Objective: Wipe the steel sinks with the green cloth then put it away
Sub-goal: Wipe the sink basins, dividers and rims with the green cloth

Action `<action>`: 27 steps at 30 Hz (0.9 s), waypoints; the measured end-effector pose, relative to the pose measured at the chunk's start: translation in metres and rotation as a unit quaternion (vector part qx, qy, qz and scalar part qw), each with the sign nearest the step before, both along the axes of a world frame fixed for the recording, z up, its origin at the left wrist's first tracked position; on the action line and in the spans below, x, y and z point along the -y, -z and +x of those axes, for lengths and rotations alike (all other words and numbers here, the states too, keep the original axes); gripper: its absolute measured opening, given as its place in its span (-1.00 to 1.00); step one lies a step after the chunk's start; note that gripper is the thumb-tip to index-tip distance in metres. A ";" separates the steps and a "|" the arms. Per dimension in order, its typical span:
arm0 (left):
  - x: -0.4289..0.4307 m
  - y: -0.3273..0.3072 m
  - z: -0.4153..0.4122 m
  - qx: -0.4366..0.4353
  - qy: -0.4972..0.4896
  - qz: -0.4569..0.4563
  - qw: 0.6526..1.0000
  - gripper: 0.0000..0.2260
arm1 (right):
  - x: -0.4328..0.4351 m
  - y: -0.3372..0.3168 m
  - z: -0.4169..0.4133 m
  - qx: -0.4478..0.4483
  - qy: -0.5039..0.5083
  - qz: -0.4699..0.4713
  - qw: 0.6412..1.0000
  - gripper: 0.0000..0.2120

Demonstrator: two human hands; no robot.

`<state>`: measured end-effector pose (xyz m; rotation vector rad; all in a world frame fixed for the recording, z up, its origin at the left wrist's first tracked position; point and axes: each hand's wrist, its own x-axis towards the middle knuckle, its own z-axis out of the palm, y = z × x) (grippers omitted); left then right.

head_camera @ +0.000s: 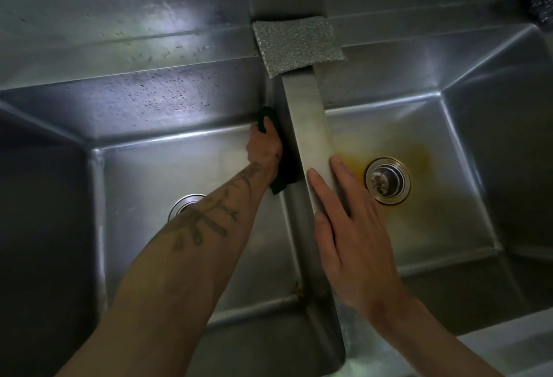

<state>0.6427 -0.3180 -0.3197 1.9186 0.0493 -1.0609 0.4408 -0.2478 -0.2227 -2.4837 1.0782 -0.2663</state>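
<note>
Two steel sinks lie below me, split by a flat steel divider (308, 125). My left hand (264, 149) reaches deep into the left sink (155, 167) and grips a dark green cloth (284, 180), pressed against that sink's right wall near the far corner. Part of the cloth pokes out above the fingers and part hangs below the wrist. My right hand (347, 227) lies flat on the divider with fingers apart, holding nothing. The right sink (449, 227) shows yellow-brown staining around its drain (387, 180).
A silvery scouring pad (297, 42) lies on the back ledge at the divider's far end. The left sink's drain (184, 204) is partly hidden by my forearm. A dark scrubber (543, 2) sits at the far right on the ledge.
</note>
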 end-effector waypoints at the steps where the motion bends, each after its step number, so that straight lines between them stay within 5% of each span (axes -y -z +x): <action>1: 0.001 -0.006 0.001 -0.006 -0.003 0.002 1.000 -0.47 | 0.000 -0.001 0.000 0.000 -0.001 0.000 1.000 -0.49; 5: -0.005 -0.043 0.000 0.030 -0.017 -0.080 0.996 -0.52 | 0.000 -0.003 0.000 -0.004 -0.005 -0.001 1.000 -0.49; 9: -0.012 -0.060 -0.005 0.063 -0.031 -0.140 0.988 -0.80 | 0.000 -0.004 0.002 -0.008 -0.003 -0.003 1.000 -0.48; 14: -0.007 -0.042 -0.006 0.066 -0.002 -0.084 0.994 -0.53 | 0.000 -0.004 0.001 -0.006 -0.008 -0.010 1.000 -0.49; 19: -0.035 -0.059 -0.026 0.078 0.002 -0.128 0.989 -0.85 | 0.000 -0.003 0.001 -0.007 -0.012 -0.013 1.000 -0.49; 22: -0.064 -0.056 -0.052 0.084 0.012 -0.149 0.985 -0.82 | 0.000 -0.002 0.000 -0.007 -0.016 -0.013 1.000 -0.49; 27: -0.084 -0.025 -0.093 0.052 -0.011 -0.052 0.997 -0.67 | -0.001 -0.003 0.000 -0.011 -0.012 -0.003 1.000 -0.50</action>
